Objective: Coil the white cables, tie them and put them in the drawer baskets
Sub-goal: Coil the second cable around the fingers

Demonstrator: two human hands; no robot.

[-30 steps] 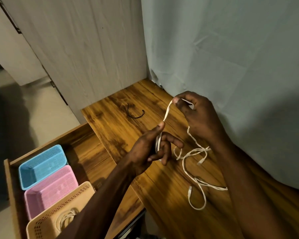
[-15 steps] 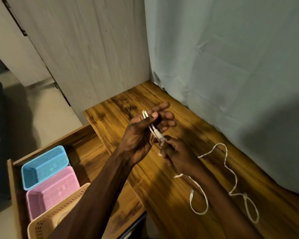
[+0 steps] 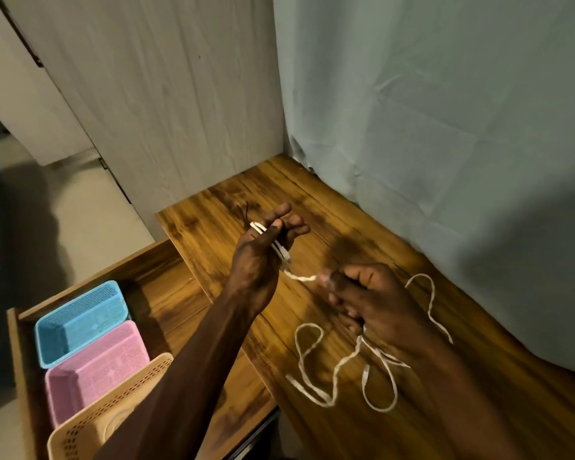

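Observation:
My left hand [image 3: 263, 254] holds a small loop of the white cable [image 3: 316, 363] between thumb and fingers above the wooden table [image 3: 362, 436]. A short stretch of cable runs from it to my right hand [image 3: 375, 303], which pinches the cable a little to the right and nearer me. The rest of the cable lies in loose loops on the table below and right of my right hand. In the open drawer [image 3: 166, 293] at the left stand a blue basket [image 3: 80, 323], a pink basket [image 3: 97, 370] and a beige basket [image 3: 90, 429] holding a coiled white cable, partly hidden by my left arm.
A black tie [image 3: 245, 214] lies on the table just beyond my left hand. A pale blue curtain [image 3: 445, 127] hangs along the table's right side. A light wood panel [image 3: 163, 94] stands behind the table. Floor shows at the left.
My right hand has moved right and away from my left hand, drawing a stretch of cable out between them. The loose loops on the table have shifted.

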